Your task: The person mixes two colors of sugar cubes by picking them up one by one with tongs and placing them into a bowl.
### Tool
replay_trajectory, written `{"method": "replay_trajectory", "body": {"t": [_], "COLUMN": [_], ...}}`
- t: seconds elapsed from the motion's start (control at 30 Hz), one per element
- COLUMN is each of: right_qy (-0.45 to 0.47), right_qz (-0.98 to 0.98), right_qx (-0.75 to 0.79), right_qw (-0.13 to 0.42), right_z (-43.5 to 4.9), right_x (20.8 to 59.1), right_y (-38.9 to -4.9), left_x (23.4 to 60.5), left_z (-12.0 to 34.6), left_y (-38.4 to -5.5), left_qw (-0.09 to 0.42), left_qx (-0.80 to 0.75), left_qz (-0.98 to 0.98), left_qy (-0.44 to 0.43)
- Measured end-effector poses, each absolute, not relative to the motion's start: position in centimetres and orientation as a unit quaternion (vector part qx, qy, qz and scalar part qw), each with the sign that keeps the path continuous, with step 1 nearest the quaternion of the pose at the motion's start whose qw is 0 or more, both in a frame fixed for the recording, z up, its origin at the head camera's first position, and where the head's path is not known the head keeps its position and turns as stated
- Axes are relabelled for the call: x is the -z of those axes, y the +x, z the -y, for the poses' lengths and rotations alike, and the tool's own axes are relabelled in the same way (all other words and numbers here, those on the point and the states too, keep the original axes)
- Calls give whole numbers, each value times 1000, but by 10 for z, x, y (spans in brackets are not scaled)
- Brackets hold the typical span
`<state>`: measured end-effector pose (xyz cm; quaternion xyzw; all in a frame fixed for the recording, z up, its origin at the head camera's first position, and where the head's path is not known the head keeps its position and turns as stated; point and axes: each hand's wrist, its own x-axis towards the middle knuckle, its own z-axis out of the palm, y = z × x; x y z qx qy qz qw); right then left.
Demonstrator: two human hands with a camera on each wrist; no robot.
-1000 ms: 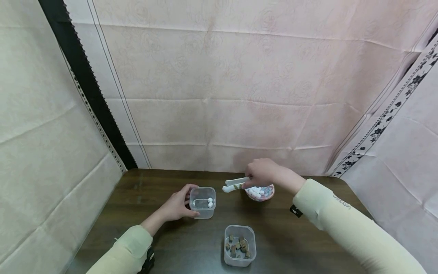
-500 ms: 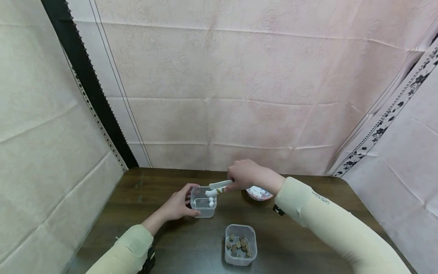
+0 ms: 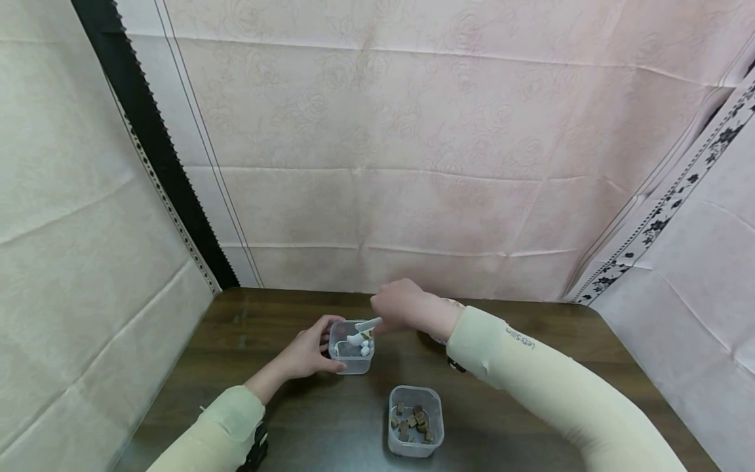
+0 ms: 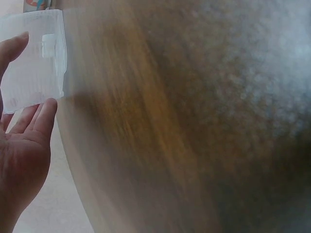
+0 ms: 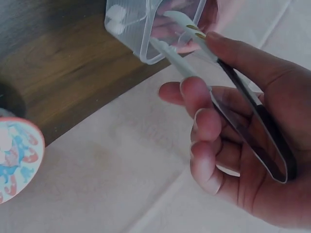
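My left hand (image 3: 303, 354) grips a clear plastic box (image 3: 352, 368) by its side, thumb at the near wall and fingers round the far one. Small white pieces (image 5: 115, 19) lie at the bottom of that box. In my right hand (image 3: 401, 305) is a pair of tongs (image 5: 177, 62) with pale tips and a dark, folded metal end. Thumb and fingers press on its two arms, and the tips stand spread apart at the box's mouth. The left wrist view shows the box (image 4: 29, 63) from the side, with my thumb over it.
A patterned bowl (image 5: 30, 167) holding white pieces stands right of the box, mostly hidden by my right forearm in the head view. Nearer me, a second clear box (image 3: 415, 451) holds several brown cubes (image 3: 415, 419). Pale cloth (image 3: 377, 131) hangs behind the dark wooden table (image 3: 330, 426).
My right hand has carried the tongs leftward from the bowl to the box, and the tips have come down into its opening and spread wider. The left hand and box have stayed nearly still.
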<state>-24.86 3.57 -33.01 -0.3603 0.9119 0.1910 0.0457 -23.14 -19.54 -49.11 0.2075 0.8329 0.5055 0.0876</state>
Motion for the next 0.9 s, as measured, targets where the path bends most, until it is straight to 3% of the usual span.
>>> {"method": "replay_trajectory", "body": {"t": [0.9], "right_qy": [-326], "right_qz": [-889], "right_qx": [-321], "right_qw": [8], "right_z": [10], "right_x": [357], "right_y": [-235], "left_x": [490], "left_z": [196], "left_y": [-232], "left_qw": [97], "left_qx": [-508], "left_qz": [-831], "left_qy": [205]}}
